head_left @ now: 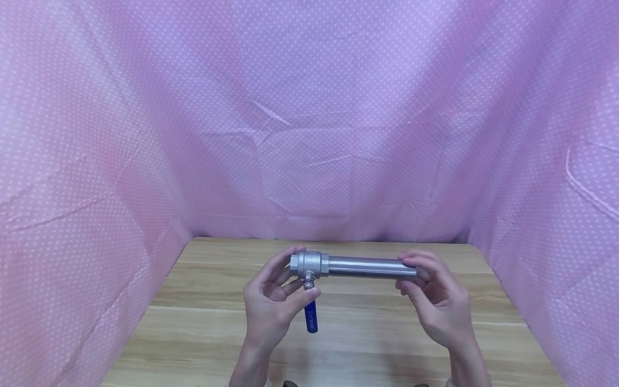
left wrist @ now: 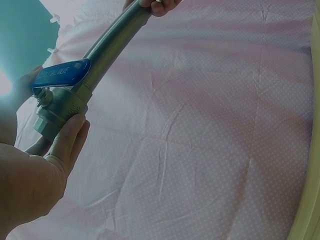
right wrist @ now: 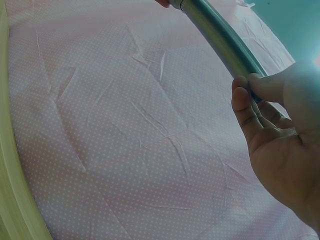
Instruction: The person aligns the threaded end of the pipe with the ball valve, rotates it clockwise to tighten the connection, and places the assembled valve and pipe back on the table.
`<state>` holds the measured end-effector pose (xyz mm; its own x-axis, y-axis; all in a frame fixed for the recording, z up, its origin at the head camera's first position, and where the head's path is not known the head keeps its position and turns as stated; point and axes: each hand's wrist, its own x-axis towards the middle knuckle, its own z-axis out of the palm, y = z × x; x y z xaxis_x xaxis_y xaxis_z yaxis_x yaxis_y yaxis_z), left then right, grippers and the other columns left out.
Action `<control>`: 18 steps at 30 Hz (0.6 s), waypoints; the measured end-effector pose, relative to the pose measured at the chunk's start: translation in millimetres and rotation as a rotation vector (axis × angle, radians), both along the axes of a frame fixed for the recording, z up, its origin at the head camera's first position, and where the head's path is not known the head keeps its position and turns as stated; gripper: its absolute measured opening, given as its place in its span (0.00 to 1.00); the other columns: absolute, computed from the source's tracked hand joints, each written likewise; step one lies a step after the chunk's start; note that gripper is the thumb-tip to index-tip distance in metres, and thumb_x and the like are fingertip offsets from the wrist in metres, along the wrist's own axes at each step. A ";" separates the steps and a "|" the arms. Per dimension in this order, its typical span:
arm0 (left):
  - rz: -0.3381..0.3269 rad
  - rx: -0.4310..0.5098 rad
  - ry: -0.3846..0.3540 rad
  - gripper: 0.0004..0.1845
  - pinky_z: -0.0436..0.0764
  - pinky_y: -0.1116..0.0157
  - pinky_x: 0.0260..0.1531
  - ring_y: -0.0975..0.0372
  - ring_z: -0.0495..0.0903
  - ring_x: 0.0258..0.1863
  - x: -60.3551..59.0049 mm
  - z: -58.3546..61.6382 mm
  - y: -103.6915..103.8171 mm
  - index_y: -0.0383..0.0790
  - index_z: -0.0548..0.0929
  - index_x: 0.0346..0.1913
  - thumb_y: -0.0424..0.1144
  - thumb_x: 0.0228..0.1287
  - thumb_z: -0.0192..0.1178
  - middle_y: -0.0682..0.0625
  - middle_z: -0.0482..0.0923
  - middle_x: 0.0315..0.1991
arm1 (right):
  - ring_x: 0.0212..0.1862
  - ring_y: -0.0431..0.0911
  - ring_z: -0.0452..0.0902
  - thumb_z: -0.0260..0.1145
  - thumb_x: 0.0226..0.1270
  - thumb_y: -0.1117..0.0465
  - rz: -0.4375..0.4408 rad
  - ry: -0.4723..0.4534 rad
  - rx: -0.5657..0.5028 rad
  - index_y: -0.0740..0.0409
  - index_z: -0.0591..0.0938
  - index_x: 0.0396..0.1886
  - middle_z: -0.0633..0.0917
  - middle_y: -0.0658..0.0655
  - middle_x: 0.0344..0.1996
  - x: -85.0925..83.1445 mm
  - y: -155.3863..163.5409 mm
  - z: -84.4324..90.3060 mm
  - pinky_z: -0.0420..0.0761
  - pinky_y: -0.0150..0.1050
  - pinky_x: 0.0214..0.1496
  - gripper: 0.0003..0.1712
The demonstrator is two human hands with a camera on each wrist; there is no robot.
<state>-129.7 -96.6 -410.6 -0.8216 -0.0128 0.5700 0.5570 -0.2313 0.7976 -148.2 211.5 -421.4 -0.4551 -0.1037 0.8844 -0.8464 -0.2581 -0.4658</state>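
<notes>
A silver ball valve with a blue lever handle is joined to the left end of a smooth metal pipe. Both are held up level above the table. My left hand grips the valve, its fingers behind the body and its thumb by the base of the handle, which points toward me. At the pipe's far right end, my right hand pinches the tube between thumb and fingers. The left wrist view shows the blue lever beside the valve body. In the right wrist view, fingertips cover the end of the pipe.
A light wooden table lies beneath the hands. Pink cloth with white dots hangs round the back and both sides of it. Two small dark objects peek in at the bottom edge of the head view.
</notes>
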 end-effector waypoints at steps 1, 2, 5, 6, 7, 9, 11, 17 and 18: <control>0.000 0.000 -0.001 0.42 0.96 0.54 0.63 0.56 0.91 0.66 0.2 0.0 0.2 0.20 0.77 0.74 0.12 0.52 0.77 0.47 0.88 0.70 | 0.55 0.47 0.92 0.61 0.61 0.96 -0.003 0.003 0.001 0.99 0.71 0.59 0.83 0.72 0.65 0.0 0.3 -0.1 0.96 0.30 0.50 0.24; -0.001 0.000 -0.002 0.42 0.96 0.54 0.63 0.56 0.91 0.67 0.4 0.0 0.4 0.21 0.77 0.74 0.12 0.52 0.77 0.48 0.88 0.70 | 0.55 0.46 0.92 0.61 0.61 0.96 -0.005 0.003 0.003 0.98 0.71 0.58 0.83 0.72 0.65 0.1 0.6 -0.2 0.96 0.30 0.50 0.24; -0.001 0.000 -0.004 0.42 0.96 0.54 0.63 0.56 0.91 0.67 0.5 0.1 0.6 0.21 0.77 0.74 0.12 0.52 0.77 0.48 0.88 0.70 | 0.55 0.45 0.92 0.61 0.62 0.96 -0.017 0.000 0.013 0.98 0.71 0.59 0.83 0.71 0.65 0.2 1.2 -0.5 0.95 0.30 0.50 0.24; 0.000 0.000 -0.005 0.42 0.96 0.54 0.63 0.56 0.91 0.67 0.4 0.1 0.7 0.21 0.77 0.74 0.12 0.52 0.77 0.48 0.88 0.70 | 0.55 0.45 0.92 0.61 0.62 0.96 -0.019 -0.003 0.016 0.98 0.71 0.59 0.83 0.71 0.65 0.2 1.3 -0.6 0.95 0.30 0.50 0.24; 0.000 -0.001 -0.004 0.42 0.96 0.54 0.63 0.56 0.91 0.67 0.4 0.1 0.7 0.21 0.77 0.74 0.12 0.52 0.77 0.48 0.88 0.70 | 0.55 0.45 0.92 0.61 0.62 0.96 -0.022 -0.005 0.019 0.97 0.71 0.59 0.83 0.70 0.65 0.3 1.4 -0.7 0.95 0.30 0.50 0.24; 0.000 -0.001 -0.005 0.42 0.96 0.54 0.63 0.56 0.91 0.67 0.3 0.1 0.6 0.21 0.77 0.74 0.12 0.52 0.77 0.48 0.88 0.70 | 0.55 0.45 0.91 0.62 0.62 0.95 -0.029 -0.007 0.027 0.97 0.71 0.59 0.83 0.70 0.65 0.4 1.4 -0.9 0.95 0.30 0.49 0.24; -0.002 -0.001 -0.008 0.42 0.96 0.54 0.63 0.56 0.91 0.67 -0.4 0.4 0.3 0.21 0.77 0.74 0.12 0.52 0.76 0.47 0.88 0.70 | 0.55 0.44 0.91 0.62 0.64 0.94 -0.034 -0.007 0.031 0.97 0.71 0.60 0.83 0.70 0.65 0.2 1.2 -0.7 0.94 0.30 0.49 0.24; -0.005 -0.001 -0.017 0.42 0.96 0.54 0.63 0.56 0.91 0.67 -2.4 1.6 -1.0 0.20 0.76 0.74 0.12 0.52 0.77 0.47 0.88 0.70 | 0.55 0.44 0.91 0.64 0.67 0.91 -0.044 -0.006 0.039 0.97 0.71 0.60 0.83 0.70 0.66 -1.4 0.9 -0.4 0.93 0.29 0.49 0.23; -0.005 -0.002 -0.019 0.42 0.96 0.54 0.64 0.56 0.91 0.67 -2.7 1.9 -1.2 0.20 0.76 0.74 0.12 0.52 0.77 0.47 0.88 0.70 | 0.55 0.44 0.91 0.64 0.67 0.91 -0.045 -0.009 0.039 0.97 0.71 0.60 0.84 0.70 0.66 -1.6 0.8 -0.4 0.93 0.29 0.49 0.23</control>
